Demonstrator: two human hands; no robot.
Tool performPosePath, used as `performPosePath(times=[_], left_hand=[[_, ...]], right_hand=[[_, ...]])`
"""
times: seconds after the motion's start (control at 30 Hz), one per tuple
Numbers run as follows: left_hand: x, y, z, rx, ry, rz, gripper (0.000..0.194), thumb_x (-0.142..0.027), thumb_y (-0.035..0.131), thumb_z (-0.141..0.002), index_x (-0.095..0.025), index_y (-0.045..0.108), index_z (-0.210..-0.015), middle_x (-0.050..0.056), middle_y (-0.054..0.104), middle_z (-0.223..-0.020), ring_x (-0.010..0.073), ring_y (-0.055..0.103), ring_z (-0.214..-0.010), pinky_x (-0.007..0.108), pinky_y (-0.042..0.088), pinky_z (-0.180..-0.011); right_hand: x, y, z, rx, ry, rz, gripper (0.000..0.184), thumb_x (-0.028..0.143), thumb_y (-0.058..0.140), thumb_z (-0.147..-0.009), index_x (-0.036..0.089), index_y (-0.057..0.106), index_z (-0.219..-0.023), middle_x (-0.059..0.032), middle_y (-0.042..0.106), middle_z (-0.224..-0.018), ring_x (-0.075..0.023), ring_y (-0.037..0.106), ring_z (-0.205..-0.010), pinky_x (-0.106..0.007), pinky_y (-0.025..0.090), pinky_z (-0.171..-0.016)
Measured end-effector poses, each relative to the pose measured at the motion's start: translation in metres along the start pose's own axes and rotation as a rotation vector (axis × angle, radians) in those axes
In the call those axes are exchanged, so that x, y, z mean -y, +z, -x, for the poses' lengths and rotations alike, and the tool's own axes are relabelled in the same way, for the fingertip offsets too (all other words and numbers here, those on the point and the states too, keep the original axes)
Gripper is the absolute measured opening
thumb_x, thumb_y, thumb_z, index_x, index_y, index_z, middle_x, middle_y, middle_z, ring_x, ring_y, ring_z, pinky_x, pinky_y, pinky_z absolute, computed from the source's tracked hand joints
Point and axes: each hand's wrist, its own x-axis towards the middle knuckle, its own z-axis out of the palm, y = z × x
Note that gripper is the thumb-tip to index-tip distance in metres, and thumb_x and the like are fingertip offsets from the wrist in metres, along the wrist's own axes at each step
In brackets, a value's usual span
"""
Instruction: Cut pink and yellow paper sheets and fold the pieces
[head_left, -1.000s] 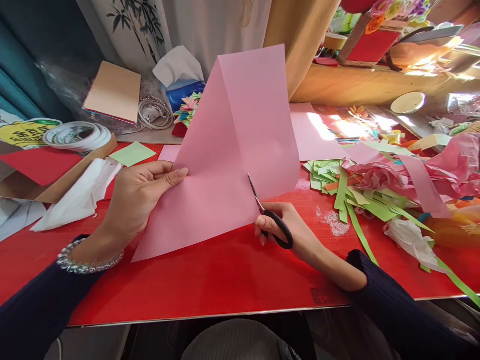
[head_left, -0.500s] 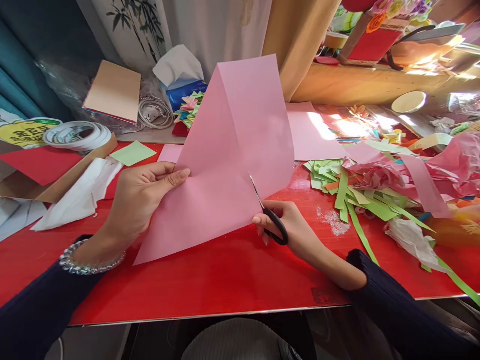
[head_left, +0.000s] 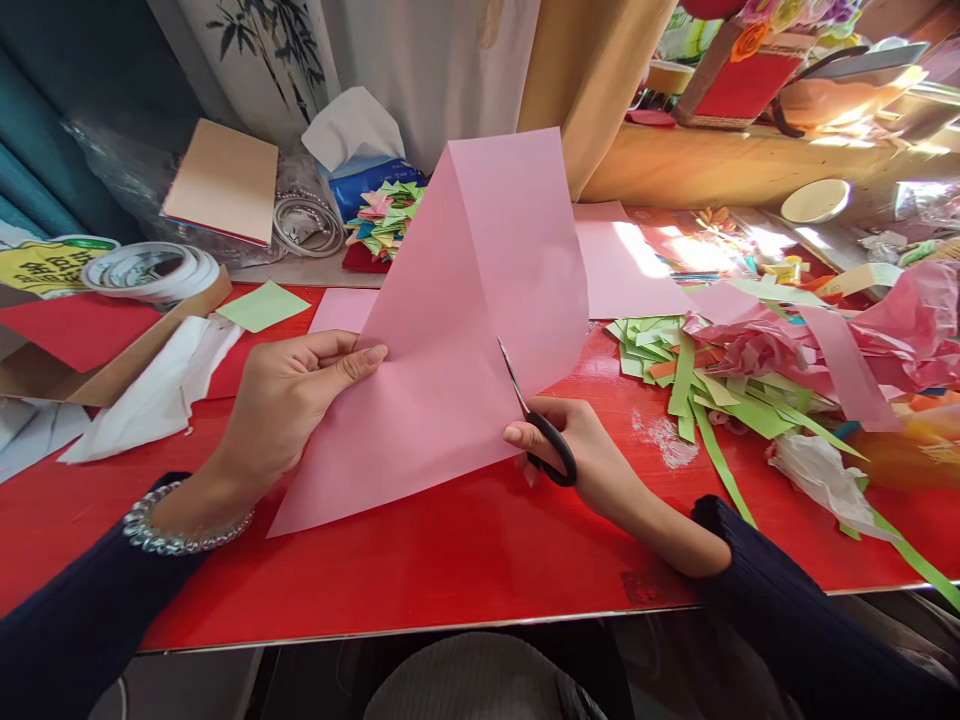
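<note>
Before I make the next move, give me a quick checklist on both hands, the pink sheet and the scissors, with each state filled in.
1. Left hand gripping the pink sheet: ok, pinched at its left side.
2. Right hand holding the scissors: ok, at the black handle.
3. Left fingers away from the blades: ok, a gap of sheet lies between.
4. Sheet flat: not ok, it is raised and creased, its upper part tilted up.
5. Both blades' position: cannot tell, only part of the scissors shows.
6. Green strips clear of the sheet: ok, they lie off to the right.
</note>
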Motion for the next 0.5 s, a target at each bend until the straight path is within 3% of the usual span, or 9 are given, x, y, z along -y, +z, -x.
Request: performPosePath(times=[0.37,0.5], left_hand=[[-0.0011,0.0001,0.0050,0.036,-0.020,-0.031,0.022,-0.033,0.079,-0.065,-0.022,0.075,-0.084,-0.002,0.071,-0.075,0.0078,0.058,-0.064,0.014,0.046,-0.049],[0.0007,0.0006,0.0036,0.019,-0.007,-0.025,0.023,-0.032,0.079,-0.064,-0.021,0.075,-0.084,-0.002,0.071,-0.074,0.0084,0.058,-0.062,0.015,0.046,-0.048]], right_hand=[[-0.0033,-0.0032,-0.0009,0.017,-0.037,-0.004,0.045,0.054,0.070,-0.068,0.018,0.045,-0.060,0.0073,0.030,-0.053,-0.0046,0.034,-0.042,-0.020,0.023,-0.039],[-0.0015,-0.0020,-0.0015,-0.003,-0.033,0.013,0.045,0.053,0.072,-0.067,0.018,0.044,-0.059,0.0070,0.031,-0.054,-0.0047,0.034,-0.042,-0.021,0.023,-0.039]])
